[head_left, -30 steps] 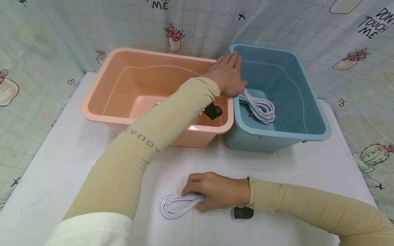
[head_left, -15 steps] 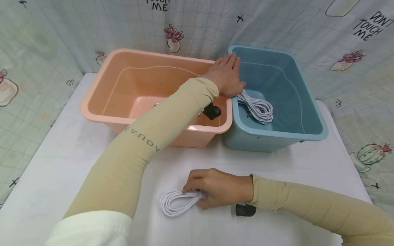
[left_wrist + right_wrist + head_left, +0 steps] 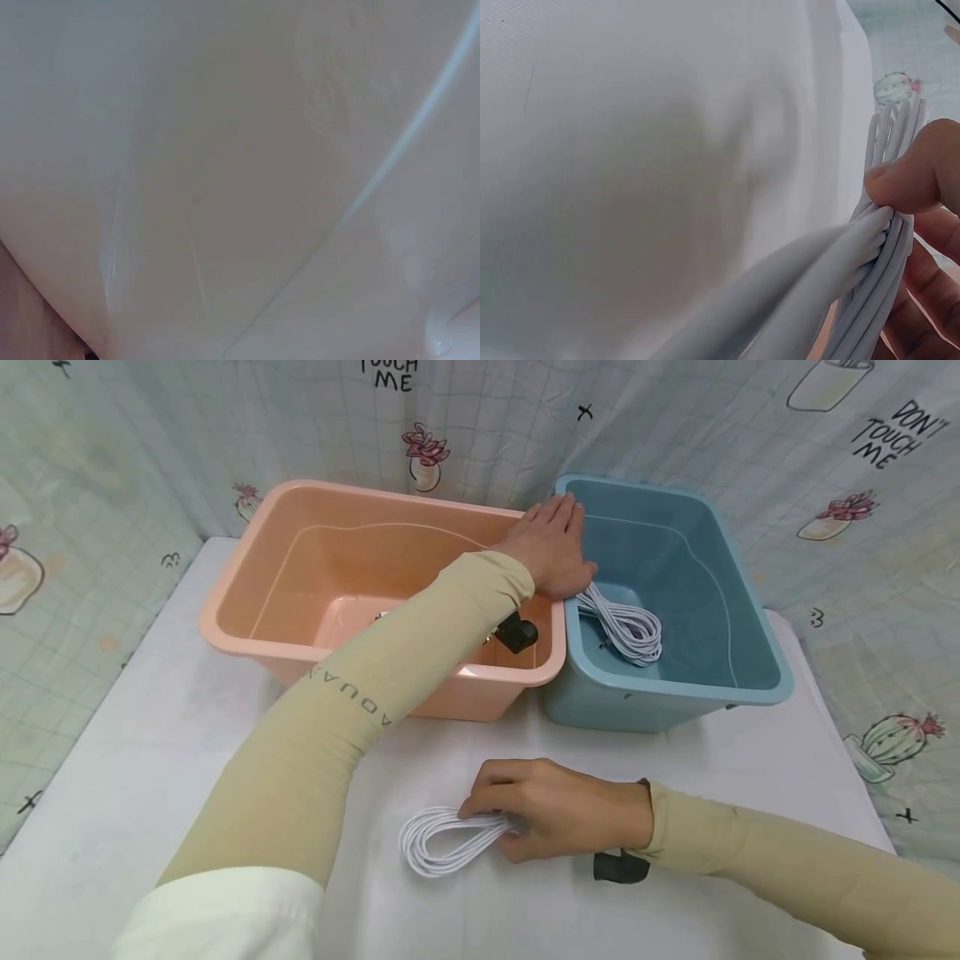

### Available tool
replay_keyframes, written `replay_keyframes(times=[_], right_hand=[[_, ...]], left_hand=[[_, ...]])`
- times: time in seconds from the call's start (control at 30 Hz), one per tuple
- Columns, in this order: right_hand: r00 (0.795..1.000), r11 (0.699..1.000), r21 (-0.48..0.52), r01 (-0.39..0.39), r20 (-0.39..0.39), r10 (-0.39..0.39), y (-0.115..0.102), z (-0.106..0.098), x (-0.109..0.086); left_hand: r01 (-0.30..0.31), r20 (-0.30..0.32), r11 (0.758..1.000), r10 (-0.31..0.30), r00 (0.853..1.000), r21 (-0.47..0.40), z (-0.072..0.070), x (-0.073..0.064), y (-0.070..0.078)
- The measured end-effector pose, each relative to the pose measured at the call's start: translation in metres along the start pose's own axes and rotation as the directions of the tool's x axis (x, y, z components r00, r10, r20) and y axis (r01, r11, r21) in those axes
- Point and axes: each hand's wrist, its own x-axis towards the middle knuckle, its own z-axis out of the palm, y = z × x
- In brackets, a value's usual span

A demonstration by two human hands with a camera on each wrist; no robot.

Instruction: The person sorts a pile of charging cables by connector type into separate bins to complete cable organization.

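In the head view my right hand (image 3: 558,810) grips a coiled white cable (image 3: 417,853), thumb and fingers pinching one end of the loops just above the table. The right wrist view shows the thumb pressing on the bundled strands (image 3: 875,292) with fingers behind. My left hand (image 3: 551,547) rests palm down, fingers extended, over the meeting rims of the peach bin (image 3: 465,700) and the blue bin (image 3: 682,693). Inside the blue bin lies another white cable coil (image 3: 636,633), partly under the left hand's edge. Only a dim, smooth pale surface fills most of the left wrist view.
The left forearm crosses over the peach bin and hides much of its inside; small bits of something show at its floor. A white cloth covers the table (image 3: 360,910). A printed curtain (image 3: 495,435) stands behind both bins.
My right hand has shifted right and slightly away from me, bringing the cable coil along. The left hand stays on the rims. The head view has shifted slightly.
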Motion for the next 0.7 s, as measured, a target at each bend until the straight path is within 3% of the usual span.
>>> replay_keyframes(times=[0.33,0.7], right_hand=[[0.995,0.993,-0.104,0.054,-0.079,-0.063,-0.013,-0.03,-0.013],[0.958,0.974,-0.159,0.161,-0.213,-0.193,-0.028,-0.063,-0.024]], left_hand=[[-0.001,0.005,1.0,0.001,1.0,-0.005,-0.001,0.002,0.0],[-0.007,0.007,1.0,0.007,1.0,-0.014,-0.001,0.0,0.0]])
